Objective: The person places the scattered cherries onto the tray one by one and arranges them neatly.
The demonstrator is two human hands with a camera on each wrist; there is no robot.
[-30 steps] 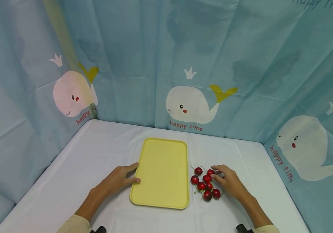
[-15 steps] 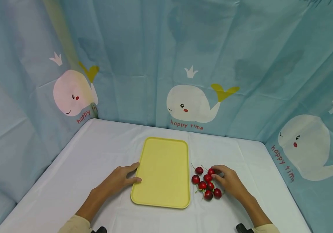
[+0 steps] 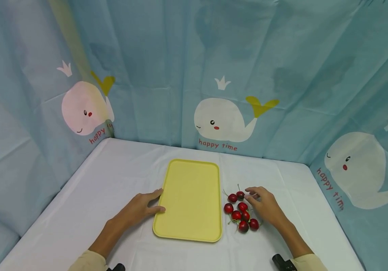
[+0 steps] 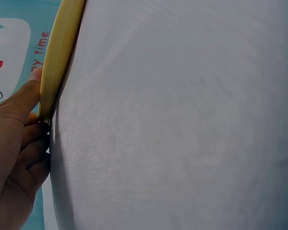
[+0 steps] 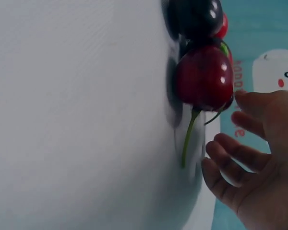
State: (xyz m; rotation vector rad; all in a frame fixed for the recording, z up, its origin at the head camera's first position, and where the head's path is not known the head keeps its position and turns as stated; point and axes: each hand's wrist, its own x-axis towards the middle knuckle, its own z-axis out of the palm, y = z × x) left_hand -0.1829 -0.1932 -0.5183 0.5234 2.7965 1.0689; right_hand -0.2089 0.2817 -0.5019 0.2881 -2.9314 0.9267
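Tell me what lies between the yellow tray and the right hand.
Between the yellow tray and the right hand lies a cluster of red cherries, seen in the head view.

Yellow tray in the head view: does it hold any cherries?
No, the visible cherries all lie on the white cloth beside the tray.

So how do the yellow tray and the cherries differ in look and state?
The tray is yellow, rectangular and flat; the cherries are red, rounded and individually far smaller, some with stems. The left hand holds the tray's edge; the right hand is beside the cherries, gripping none. Tray and cherries both rest on the white tabletop.
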